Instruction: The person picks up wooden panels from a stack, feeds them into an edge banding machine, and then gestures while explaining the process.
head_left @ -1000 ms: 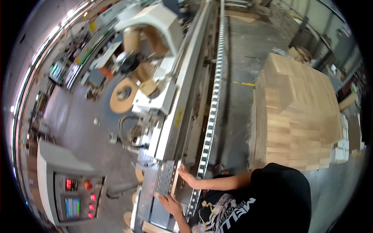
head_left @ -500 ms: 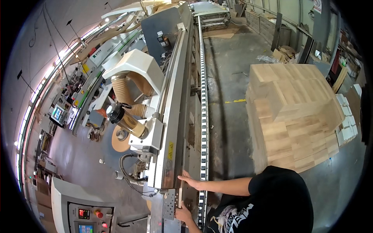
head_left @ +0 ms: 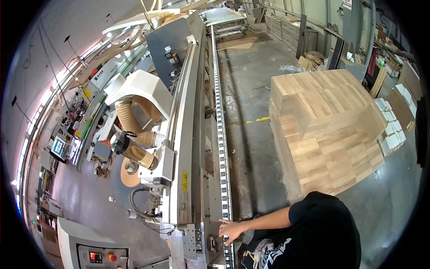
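My right hand (head_left: 230, 230) is over the long white strip with black rollers (head_left: 222, 179), beside the end of the machine. Its fingers are apart and bent downward, with nothing visible in them; whether they touch the strip I cannot tell. The right forearm reaches in from the black sleeve at the lower right. Just left of the hand are the machine's grey metal end (head_left: 210, 233) and a perforated metal plate (head_left: 190, 240). My left hand is out of the picture.
The machine's long beam (head_left: 184, 166) carries a white hood (head_left: 145, 92) and ribbed hose (head_left: 127, 119). A control panel (head_left: 101, 246) with a red button stands lower left. Stacked wood-look boards (head_left: 322, 134) sit on the right. Farther back is a roller table (head_left: 224, 22).
My right hand has drawn back from the machine's edge to the roller strip. My left hand, earlier at the machine's end, has left the picture. The whole view has shifted slightly.
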### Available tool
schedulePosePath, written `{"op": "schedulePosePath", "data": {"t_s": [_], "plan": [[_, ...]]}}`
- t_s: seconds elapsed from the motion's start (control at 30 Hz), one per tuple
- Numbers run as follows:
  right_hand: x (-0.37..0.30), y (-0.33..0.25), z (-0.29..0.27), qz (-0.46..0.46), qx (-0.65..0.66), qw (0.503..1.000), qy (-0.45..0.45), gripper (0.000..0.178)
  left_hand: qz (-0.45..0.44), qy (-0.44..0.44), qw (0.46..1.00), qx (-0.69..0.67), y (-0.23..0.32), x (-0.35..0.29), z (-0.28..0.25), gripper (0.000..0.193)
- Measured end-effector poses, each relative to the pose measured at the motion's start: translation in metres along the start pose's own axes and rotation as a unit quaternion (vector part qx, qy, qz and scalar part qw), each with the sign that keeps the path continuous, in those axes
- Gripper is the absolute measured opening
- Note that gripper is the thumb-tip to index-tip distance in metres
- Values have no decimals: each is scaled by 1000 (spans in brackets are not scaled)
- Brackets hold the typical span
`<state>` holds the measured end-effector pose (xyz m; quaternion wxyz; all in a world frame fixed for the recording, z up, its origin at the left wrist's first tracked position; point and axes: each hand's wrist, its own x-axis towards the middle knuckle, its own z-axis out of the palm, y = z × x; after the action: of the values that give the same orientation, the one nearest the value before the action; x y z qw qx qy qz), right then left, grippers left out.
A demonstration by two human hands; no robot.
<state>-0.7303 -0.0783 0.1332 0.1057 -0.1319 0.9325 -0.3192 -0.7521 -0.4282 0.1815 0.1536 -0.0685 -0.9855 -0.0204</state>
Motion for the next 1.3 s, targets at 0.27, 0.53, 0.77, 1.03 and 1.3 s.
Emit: {"op": "schedulePosePath", "data": {"t_s": [0.27,0.53,0.77,1.03,1.3], "plan": [[6,-17,-4,31,-59,998,-25,78,-64,-28,998,-1,-65,-16,13,91],[-1,-10,4,47,-87,995,-5,82,-252,-90,962,48,-215,-99,14,93],[9,-9,7,42,-116,991,-47,86,-435,16,899,39,-230,-108,10,91],[10,-12,5,42,-93,995,-16,89,-221,35,957,-185,-207,-120,-1,116],[7,-9,12,32,-96,995,-5,84,41,-90,979,-178,-138,-32,4,108]]}}
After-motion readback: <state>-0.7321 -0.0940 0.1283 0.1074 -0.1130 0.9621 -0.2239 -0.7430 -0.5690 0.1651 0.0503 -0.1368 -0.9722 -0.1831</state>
